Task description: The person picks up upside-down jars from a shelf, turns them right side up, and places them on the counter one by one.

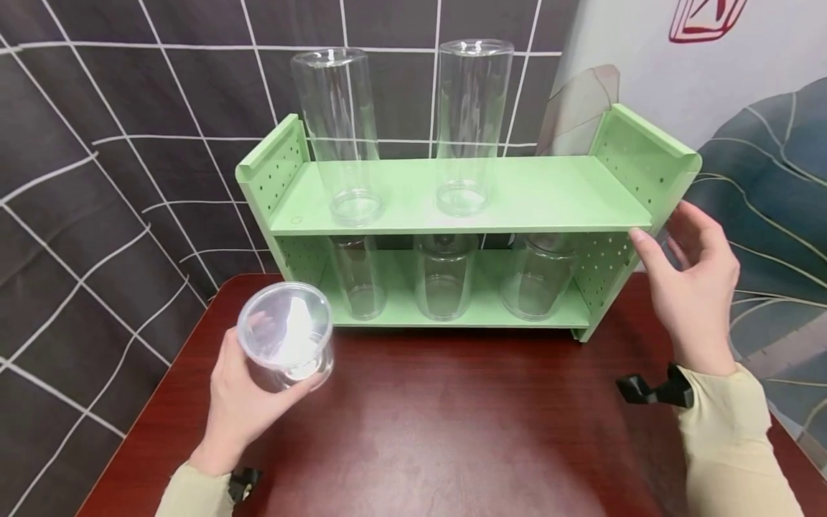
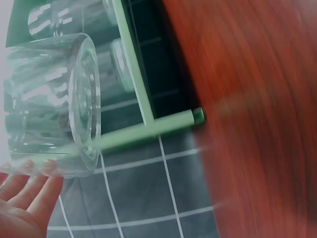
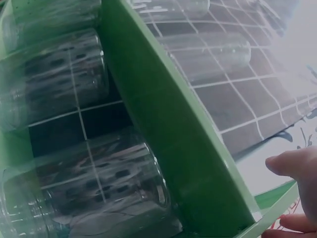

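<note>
My left hand [image 1: 242, 402] holds a short, wide clear jar [image 1: 284, 330] in front of the left end of a green two-tier shelf [image 1: 536, 188]. A pale, translucent round top faces up on the jar. Seen from the left wrist, the fingertips [image 2: 48, 167] lie against the jar's wall [image 2: 39, 99]. My right hand [image 1: 701, 287] is at the shelf's right end, its thumb by the front edge and its fingers beside the outer side panel. In the right wrist view, the thumb [image 3: 287, 162] stands apart from the panel edge; finger contact is unclear.
Two tall clear jars [image 1: 342, 136] [image 1: 474, 129] stand on the upper tier. Below are a narrow clear jar [image 1: 362, 287] and two wider ones [image 1: 444, 283] [image 1: 538, 283]. The shelf stands on a reddish-brown table [image 1: 439, 431], against a dark gridded wall [image 1: 213, 93].
</note>
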The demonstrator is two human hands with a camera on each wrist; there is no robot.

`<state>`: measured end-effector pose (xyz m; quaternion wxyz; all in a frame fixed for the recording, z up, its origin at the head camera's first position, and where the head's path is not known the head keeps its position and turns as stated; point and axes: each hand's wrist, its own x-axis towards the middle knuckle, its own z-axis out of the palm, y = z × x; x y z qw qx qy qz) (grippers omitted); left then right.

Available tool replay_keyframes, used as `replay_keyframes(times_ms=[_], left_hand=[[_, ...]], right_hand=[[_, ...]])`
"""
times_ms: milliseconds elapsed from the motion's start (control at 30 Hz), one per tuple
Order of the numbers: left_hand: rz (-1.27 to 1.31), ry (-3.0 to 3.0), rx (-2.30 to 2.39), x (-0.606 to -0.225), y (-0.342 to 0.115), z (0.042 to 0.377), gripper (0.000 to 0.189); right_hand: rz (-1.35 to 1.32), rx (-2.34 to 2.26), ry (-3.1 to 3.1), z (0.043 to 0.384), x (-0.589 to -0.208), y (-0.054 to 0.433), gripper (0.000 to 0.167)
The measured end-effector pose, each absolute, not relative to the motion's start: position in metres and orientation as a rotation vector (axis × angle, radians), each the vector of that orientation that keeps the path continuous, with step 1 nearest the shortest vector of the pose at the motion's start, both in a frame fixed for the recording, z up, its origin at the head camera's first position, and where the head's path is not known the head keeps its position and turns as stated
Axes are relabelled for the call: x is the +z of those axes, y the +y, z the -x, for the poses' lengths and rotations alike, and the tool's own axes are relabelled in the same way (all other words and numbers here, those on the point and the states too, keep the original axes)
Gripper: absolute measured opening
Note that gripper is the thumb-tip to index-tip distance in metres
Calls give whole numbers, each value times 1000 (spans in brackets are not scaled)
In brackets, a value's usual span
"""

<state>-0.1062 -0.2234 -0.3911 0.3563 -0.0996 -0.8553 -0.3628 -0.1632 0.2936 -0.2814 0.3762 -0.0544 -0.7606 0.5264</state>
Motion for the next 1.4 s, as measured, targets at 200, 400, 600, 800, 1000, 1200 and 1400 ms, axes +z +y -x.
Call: replay_keyframes(times_ms=[200, 400, 600, 800, 1000, 1200, 1400], left_hand=[[223, -2098, -895, -388, -243, 109, 107], [91, -2080, -877, -388, -258, 113, 104], [-136, -2128, -926, -391, -266, 121, 99], [-259, -2159, -965, -402, -275, 134, 94], [-363, -2235, -1056, -407, -283, 152, 96], [-422, -2311, -1101, -405, -290, 177, 97], [-442, -2357, -1114, -407, -296, 197, 98]], right_hand=[[181, 1351, -1922, 175, -278, 294, 50], [242, 1259, -1894, 178, -275, 291, 39], [317, 1212, -1883, 179, -273, 291, 33], [303, 1176, -1895, 183, -274, 294, 31], [270, 1157, -1894, 184, -274, 293, 30], [261, 1163, -1899, 185, -274, 295, 31], [251, 1166, -1904, 185, -274, 296, 30]])
